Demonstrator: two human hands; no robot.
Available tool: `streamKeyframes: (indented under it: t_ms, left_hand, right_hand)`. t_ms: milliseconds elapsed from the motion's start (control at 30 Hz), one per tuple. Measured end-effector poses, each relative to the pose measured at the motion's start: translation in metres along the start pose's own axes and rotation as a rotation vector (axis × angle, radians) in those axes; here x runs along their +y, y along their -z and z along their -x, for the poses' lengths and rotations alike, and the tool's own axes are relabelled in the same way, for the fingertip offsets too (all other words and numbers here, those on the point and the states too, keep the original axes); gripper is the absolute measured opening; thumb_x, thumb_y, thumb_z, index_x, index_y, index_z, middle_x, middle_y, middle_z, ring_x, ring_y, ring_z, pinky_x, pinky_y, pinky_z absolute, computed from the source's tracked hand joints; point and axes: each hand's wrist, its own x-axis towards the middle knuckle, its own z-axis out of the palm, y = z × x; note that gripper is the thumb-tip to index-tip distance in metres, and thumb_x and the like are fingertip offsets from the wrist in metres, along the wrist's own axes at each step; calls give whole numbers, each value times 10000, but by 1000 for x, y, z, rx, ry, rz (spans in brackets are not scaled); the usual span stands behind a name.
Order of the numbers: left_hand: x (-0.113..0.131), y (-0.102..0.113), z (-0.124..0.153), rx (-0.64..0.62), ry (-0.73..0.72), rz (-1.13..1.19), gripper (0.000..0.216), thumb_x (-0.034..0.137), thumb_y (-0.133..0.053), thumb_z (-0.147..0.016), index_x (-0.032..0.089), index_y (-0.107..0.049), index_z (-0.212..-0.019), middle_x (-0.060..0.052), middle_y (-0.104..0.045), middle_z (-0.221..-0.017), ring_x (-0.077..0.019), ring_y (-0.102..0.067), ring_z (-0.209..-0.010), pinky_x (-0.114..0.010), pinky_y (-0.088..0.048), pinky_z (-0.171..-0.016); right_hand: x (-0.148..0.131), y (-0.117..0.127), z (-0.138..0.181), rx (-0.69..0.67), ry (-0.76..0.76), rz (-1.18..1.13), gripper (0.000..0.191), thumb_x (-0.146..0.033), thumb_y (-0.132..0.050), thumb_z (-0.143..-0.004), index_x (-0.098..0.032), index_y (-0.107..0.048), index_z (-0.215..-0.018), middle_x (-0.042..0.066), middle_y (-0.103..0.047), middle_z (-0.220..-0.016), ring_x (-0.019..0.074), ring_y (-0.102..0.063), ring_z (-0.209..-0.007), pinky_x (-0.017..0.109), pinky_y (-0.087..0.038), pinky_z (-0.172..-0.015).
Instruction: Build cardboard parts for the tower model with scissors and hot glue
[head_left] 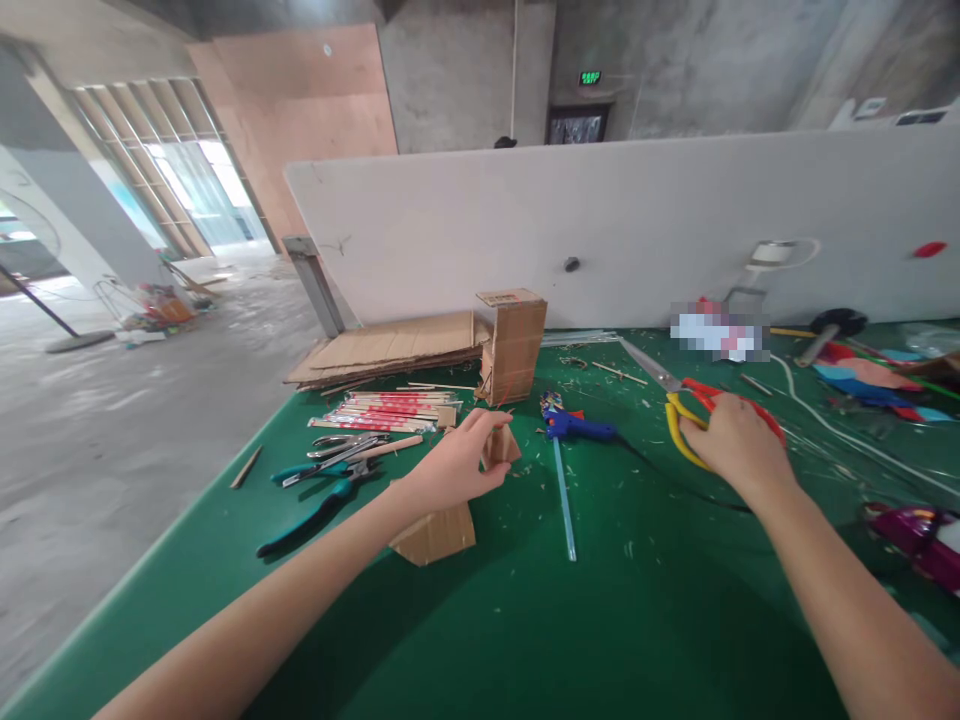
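Observation:
My left hand (463, 462) is closed, its thumb and fingers at the edges of a small folded piece of cardboard (507, 446) just above the table. Part of that piece is hidden behind the fingers. My right hand (739, 447) grips scissors (664, 378) with one red and one yellow handle. Their blades point up and left, slightly apart. Under my left forearm lies a larger cardboard piece (439, 536). Beyond the left hand stands a narrow cardboard box (517, 350). Between the hands rests a blue glue gun (583, 427), with a clear glue stick (565, 505) at its near side.
Green-handled pliers (319, 520) and wrapped sticks (386, 410) lie at the left of the green table (540, 640). Flat cardboard sheets (397, 345) are stacked behind them. A white panel (450, 230) closes the back. A cable (814, 420) and coloured scraps (862, 375) lie right.

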Motion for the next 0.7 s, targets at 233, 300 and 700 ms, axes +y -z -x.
streamKeyframes:
  t_ms: [233,300,700]
  left_hand:
    - [1,2,-8,133,419,748,470,283,-695,-702,175,-519,-1124,-29,-587,-895,-126,-585,-757,-270,-495,-675]
    - [0,2,-10,175,497,908,421,282,-735,-669,164,-558,-1032,-17,-600,-860,-121,-594,-747,-257,-491,-660]
    - [19,11,-7,247,545,1198,264,299,-704,-744,177,-490,-837,0,-554,-810,-138,-602,-750,-364,-589,-630]
  right_hand:
    - [-19,8,-1,107,-49,-215,220,-384,-550,-757,-208,-448,-841,103,-575,-785,279,-576,-743,362,-410,-631]
    - [-25,9,1,123,-91,-349,240,-397,-568,-758,-212,-453,-858,67,-566,-753,256,-576,-699,372,-435,-643]
    - [-82,2,40,-179,14,-1450,389,-622,-558,-770,-243,-472,-783,19,-520,-810,229,-621,-828,425,-543,-759]
